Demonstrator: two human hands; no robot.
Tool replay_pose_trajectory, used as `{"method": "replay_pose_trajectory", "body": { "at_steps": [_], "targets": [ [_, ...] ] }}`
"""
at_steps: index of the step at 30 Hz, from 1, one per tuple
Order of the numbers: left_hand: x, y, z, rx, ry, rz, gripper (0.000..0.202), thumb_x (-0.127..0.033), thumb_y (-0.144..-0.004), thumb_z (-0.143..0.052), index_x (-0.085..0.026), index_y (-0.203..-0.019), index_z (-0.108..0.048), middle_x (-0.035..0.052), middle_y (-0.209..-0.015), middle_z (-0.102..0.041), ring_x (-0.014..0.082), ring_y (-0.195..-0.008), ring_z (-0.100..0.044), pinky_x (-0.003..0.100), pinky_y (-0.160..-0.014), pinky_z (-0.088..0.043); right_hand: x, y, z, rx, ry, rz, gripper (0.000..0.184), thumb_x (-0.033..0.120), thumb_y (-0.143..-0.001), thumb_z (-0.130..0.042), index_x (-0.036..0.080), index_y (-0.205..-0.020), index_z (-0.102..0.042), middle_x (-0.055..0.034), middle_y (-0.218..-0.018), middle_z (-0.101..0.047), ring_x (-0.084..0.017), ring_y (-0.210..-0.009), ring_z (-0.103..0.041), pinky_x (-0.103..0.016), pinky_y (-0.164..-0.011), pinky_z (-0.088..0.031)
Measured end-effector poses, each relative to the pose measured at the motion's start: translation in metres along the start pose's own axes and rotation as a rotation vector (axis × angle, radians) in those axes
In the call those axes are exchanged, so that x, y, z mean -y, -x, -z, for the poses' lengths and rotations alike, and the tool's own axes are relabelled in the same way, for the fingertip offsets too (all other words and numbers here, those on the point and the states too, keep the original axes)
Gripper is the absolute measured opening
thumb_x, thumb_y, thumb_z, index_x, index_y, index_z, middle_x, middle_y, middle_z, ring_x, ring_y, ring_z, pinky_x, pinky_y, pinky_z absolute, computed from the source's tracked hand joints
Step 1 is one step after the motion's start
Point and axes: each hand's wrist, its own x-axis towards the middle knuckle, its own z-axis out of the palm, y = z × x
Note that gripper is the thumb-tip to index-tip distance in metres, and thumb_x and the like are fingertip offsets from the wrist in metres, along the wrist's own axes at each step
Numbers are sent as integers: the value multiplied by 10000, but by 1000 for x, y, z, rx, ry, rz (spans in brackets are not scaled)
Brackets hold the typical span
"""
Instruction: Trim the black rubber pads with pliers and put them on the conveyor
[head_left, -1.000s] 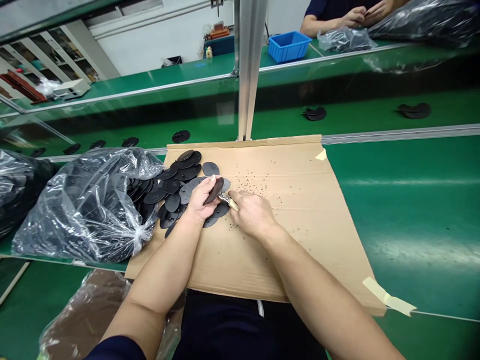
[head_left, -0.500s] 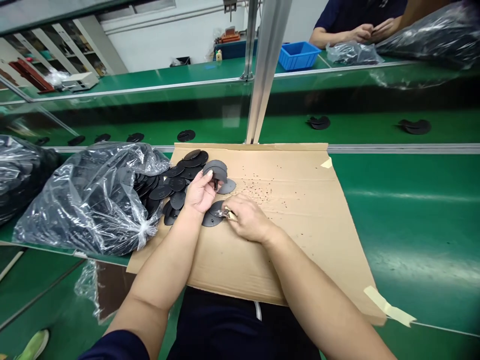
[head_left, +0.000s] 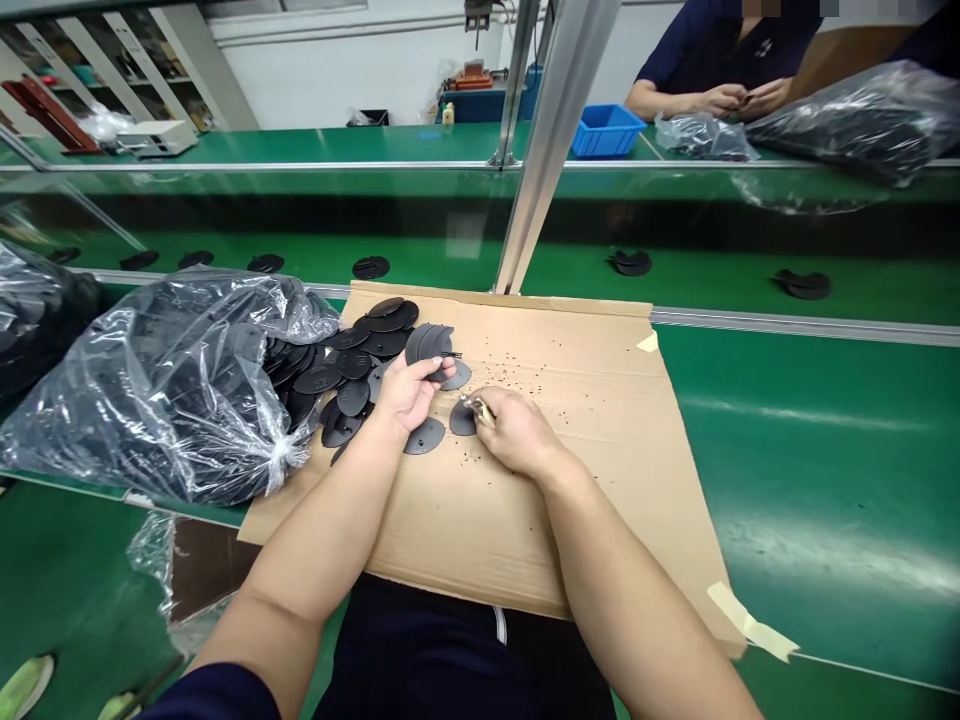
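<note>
My left hand [head_left: 411,392] is closed around a few dark oval plastic discs [head_left: 427,343], fanned together, with a thin black prong sticking out to the right. In my right hand [head_left: 517,428] is a small plier-like tool [head_left: 480,408] with a metal tip and pale handles, mostly covered by my fingers. Its tip is at a single dark disc [head_left: 462,418] on the cardboard; whether it grips the disc I cannot tell. Another loose disc [head_left: 425,437] lies flat between my hands. A heap of black discs [head_left: 352,365] spreads left of my left hand.
Taped cardboard [head_left: 622,420] covers the green bench, sprinkled with tiny black bits [head_left: 517,375]. A clear plastic bag [head_left: 172,390] of discs lies at left. Behind a metal post [head_left: 555,150], spaced discs [head_left: 371,267] rest on a green strip. Across sits a person [head_left: 720,70] by a blue bin [head_left: 607,130].
My right hand and the tool have shifted right, and a disc at the tip now lies apart from the other loose one. The discs in my left hand have turned, their prong now pointing right.
</note>
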Motion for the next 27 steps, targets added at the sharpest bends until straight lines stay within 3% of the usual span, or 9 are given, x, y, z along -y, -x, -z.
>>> {"method": "replay_pose_trajectory", "body": {
  "at_steps": [3, 6, 8, 10, 13, 17, 20, 22, 27],
  "targets": [
    [2, 0, 1, 4, -39, 26, 321, -148, -615, -756, -154, -847, -534, -5, -746, -636, 148, -715, -654, 336, -744, -528, 0, 0, -1, 45, 51, 21, 191, 89, -755, -524, 193, -891, -608, -66, -917, -650, -205, -869, -579, -289, -790, -417],
    [3, 0, 1, 29, -115, 14, 349, -248, -646, -781, -157, -890, -547, 10, -790, -652, 158, -733, -665, 322, -728, -522, 0, -1, -2, -24, -50, -54, 161, 102, -754, -526, 194, -858, -608, -64, -891, -652, -204, -831, -583, -306, -766, -430],
    [5, 2, 0, 58, -178, -22, 391, -299, -651, -793, -158, -931, -559, 30, -824, -674, 162, -742, -669, 309, -724, -515, -2, -1, 0, -147, -317, -165, 102, 175, -751, -573, 198, -846, -604, -39, -834, -647, -189, -766, -585, -305, -721, -448],
    [7, 4, -1, 121, -238, -55, 431, -345, -660, -796, -156, -982, -582, 48, -849, -690, 171, -772, -672, 319, -761, -511, -4, -2, 3, -240, -729, -318, 149, 253, -712, -634, 197, -843, -591, -4, -733, -619, -160, -647, -570, -284, -625, -460],
    [13, 9, -1, 295, -330, -103, 490, -372, -670, -797, -149, -1071, -625, 80, -958, -701, 213, -925, -660, 365, -901, -482, -6, -4, 8, -184, -1270, -529, 281, 241, -582, -713, 186, -814, -565, 36, -612, -562, -116, -480, -508, -236, -461, -426],
    [20, 14, 0, 389, -451, -135, 601, -271, -587, -855, -165, -1141, -647, 89, -1105, -682, 251, -1048, -623, 390, -976, -451, -6, -7, 10, -118, -1556, -678, 302, 113, -512, -720, 171, -754, -550, 43, -566, -538, -88, -448, -483, -212, -432, -456],
    [21, 13, 0, 314, -435, -140, 548, -275, -589, -850, -149, -1090, -667, 96, -1098, -687, 252, -1033, -631, 415, -972, -460, -4, -9, 9, -202, -1584, -754, 259, 188, -588, -720, 170, -795, -565, 23, -597, -564, -107, -490, -525, -235, -473, -494],
    [21, 13, -1, 249, -409, -147, 512, -288, -586, -848, -136, -1044, -676, 102, -1086, -691, 249, -1014, -638, 422, -962, -469, -3, -9, 8, -273, -1507, -706, 267, 288, -636, -724, 174, -825, -575, 7, -645, -590, -125, -550, -560, -250, -520, -503],
    [20, 13, -3, 241, -374, -64, 498, -264, -563, -858, -126, -1004, -673, 91, -1016, -700, 212, -903, -653, 354, -824, -535, -7, -5, -1, -378, -846, -380, 260, 363, -650, -722, 190, -781, -578, 31, -654, -560, -120, -590, -498, -245, -567, -417]
  ]
}}
